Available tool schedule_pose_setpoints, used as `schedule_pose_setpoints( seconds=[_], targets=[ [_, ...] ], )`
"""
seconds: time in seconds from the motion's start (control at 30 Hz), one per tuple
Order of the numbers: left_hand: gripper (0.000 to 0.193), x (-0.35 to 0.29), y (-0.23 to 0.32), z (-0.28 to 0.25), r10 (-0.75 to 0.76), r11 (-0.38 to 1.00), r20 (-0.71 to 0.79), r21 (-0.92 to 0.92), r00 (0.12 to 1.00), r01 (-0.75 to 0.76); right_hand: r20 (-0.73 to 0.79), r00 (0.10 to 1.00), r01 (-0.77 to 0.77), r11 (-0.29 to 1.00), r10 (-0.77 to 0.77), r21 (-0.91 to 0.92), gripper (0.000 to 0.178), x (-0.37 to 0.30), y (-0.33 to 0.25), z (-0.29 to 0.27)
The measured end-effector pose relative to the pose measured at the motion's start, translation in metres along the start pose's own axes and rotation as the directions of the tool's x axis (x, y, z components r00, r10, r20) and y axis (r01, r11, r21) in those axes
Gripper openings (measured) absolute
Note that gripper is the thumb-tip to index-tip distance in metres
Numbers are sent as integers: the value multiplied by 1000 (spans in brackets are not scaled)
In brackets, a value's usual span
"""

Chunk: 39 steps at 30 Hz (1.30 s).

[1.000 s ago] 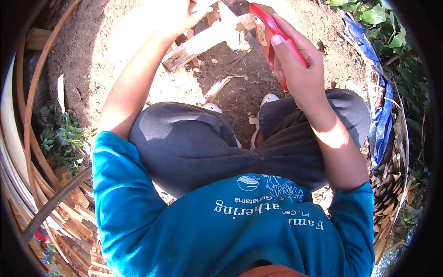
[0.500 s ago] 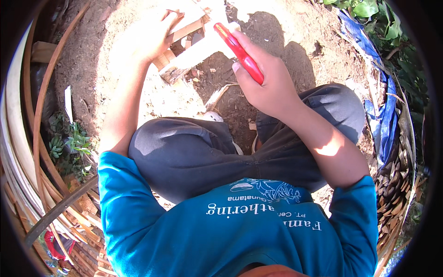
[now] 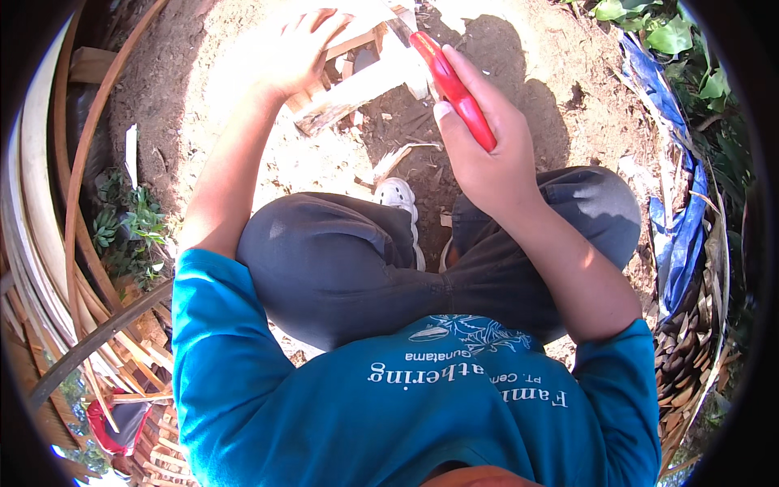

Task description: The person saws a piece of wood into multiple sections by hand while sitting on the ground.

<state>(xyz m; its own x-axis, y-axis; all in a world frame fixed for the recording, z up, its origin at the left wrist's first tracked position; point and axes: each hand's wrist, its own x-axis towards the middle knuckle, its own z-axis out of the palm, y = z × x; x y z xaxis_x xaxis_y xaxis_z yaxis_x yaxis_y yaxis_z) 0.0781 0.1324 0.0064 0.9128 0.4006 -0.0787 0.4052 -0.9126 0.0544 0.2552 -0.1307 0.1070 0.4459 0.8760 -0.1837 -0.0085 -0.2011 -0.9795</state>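
Note:
My right hand (image 3: 491,138) is wrapped round the red handle of a bladed tool (image 3: 454,93). Its metal blade shows only in part at the top edge, so I cannot tell its exact kind. The tool points up and left, over the pale wooden pieces (image 3: 349,97) on the ground. Beside those pieces is my left hand (image 3: 300,53), fingers spread apart. Strong sunlight washes out that hand and the wood around it, and no held thing shows in it.
Long bent wooden strips (image 3: 81,178) line the left side, near small green plants (image 3: 138,223). At right lie a crumpled blue sheet (image 3: 682,235) and leafy plants (image 3: 669,36). My crossed legs (image 3: 324,268) are just below the work, with a white shoe (image 3: 396,195) between them.
The view has shifted slightly. The fingers of my left hand have spread further apart by the wood. More of the tool's metal blade now shows; my right hand keeps its hold.

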Motion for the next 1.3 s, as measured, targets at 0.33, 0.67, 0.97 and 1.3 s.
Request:
schedule_pose_setpoints(
  seconds=[0.33, 0.67, 0.97, 1.3],
  targets=[
    [68, -11, 2, 19, 78, 991, 62, 100, 995, -84, -19, 1000, 18, 1000, -18, -23, 55, -13, 3, -7],
    [80, 0, -2, 5, 135, 986, 264, 60, 955, -156, -8, 997, -76, 995, 76, -72, 56, -45, 7, -8],
    [89, 3, -21, 42, 88, 963, 208, -268, 974, -30, -65, 996, -66, 998, 66, -6, 53, -47, -2, -7],
    [69, 37, 24, 33, -306, 831, 300, -379, 903, 408, -79, 995, -51, 999, 53, 19, 54, -47, -4, 5]
  ],
)
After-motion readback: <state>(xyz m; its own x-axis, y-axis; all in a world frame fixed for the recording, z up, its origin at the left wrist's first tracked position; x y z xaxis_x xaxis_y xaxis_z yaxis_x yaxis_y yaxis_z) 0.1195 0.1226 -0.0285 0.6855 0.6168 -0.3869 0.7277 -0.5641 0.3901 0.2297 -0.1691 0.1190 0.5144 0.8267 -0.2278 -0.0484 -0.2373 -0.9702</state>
